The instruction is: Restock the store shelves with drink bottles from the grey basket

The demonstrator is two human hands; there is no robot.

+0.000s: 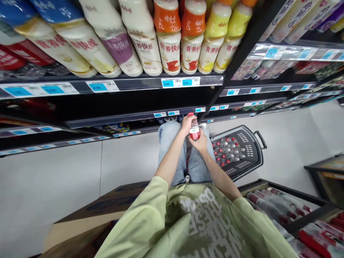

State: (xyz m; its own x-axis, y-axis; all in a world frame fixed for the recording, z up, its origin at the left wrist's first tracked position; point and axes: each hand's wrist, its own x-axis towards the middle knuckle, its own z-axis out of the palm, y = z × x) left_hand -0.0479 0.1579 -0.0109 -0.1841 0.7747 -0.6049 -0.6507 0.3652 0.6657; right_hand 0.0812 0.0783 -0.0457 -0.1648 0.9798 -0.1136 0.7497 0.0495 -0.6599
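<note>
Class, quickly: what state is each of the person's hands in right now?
Left hand: closed, holding the bottle near its cap.
Right hand: closed, holding the same bottle lower down.

The orange-banded bottles [168,46] are carrying 娃哈哈 in white and 营养快线 in red. The yellow-banded bottles [213,43] are repeating 娃哈哈, with 营养 showing beneath. The blue-banded bottles [86,46] are bearing 营养快线; the purple-banded bottle [119,46] is displaying 养快线. Price tags [185,82] along the shelf edge [142,83] are reading 4.00. The shirt [156,215] is showing pale block lettering, upended and creased, not fully legible. The held bottle [194,131] is presenting a label too small to read.
</note>
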